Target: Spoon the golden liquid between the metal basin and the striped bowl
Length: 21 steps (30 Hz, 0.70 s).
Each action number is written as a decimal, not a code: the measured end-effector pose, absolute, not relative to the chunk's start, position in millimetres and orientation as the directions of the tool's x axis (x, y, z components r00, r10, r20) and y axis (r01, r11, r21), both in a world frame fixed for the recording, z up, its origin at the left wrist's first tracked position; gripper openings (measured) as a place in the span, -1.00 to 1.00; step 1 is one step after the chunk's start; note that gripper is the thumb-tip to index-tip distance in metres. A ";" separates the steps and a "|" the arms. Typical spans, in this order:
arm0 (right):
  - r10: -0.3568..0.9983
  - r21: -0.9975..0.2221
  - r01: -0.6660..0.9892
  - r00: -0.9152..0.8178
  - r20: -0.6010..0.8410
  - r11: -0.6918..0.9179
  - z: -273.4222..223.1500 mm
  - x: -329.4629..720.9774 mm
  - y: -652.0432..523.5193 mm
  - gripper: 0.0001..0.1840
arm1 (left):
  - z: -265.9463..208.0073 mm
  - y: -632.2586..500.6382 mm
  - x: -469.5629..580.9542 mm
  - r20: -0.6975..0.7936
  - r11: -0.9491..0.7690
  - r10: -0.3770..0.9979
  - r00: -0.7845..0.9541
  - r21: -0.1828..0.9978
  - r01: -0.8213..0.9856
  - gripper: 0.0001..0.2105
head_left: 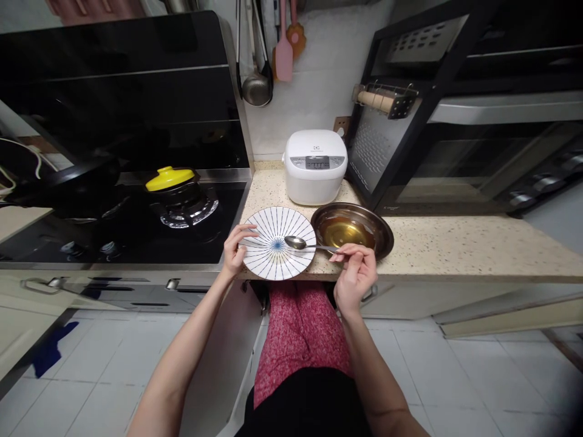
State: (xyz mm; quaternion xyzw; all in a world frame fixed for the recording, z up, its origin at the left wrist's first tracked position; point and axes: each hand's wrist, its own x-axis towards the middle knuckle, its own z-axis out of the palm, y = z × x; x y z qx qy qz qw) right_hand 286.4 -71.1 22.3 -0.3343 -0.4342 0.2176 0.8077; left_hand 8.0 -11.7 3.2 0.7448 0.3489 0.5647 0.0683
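The left hand point(235, 250) grips the left rim of a white plate point(279, 269) with dark rays, near the middle of the frame. The right hand point(356, 273), right of centre, pinches the handle of a metal spoon point(296, 243), whose bowl end is over the plate.

A brown metal bowl point(386, 233) sits right of the plate, close against it in view; whether they touch cannot be told. The spoon handle and right fingers cross in front of it, hiding part of its near rim. Behind plate and bowl, a white rice cooker point(315, 182) stands on the speckled counter point(437, 249), with an oven point(483, 164) filling the upper right.

At left, the black stove point(136, 243) borders the counter near the left hand; it carries a pot with a yellow lid point(169, 179) and a dark wok point(77, 185). A ladle point(257, 91) and pink spatula point(284, 57) hang at top centre.
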 end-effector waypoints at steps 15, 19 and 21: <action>0.425 -0.711 0.230 0.667 0.613 0.665 25.5 329.3 -51.9 -0.68 | 1.7 -9.8 6.9 0.799 -0.752 0.589 0.121 0.487 0.445 -0.60; 0.416 -0.706 0.346 0.619 0.667 0.618 15.6 329.7 -50.0 -0.68 | 1.6 -9.9 7.0 0.796 -0.745 0.593 0.116 0.489 0.453 -0.59; 0.413 -0.681 0.408 0.569 0.711 0.608 10.4 328.7 -48.8 -0.69 | 1.5 -9.8 6.5 0.800 -0.753 0.587 0.122 0.485 0.444 -0.61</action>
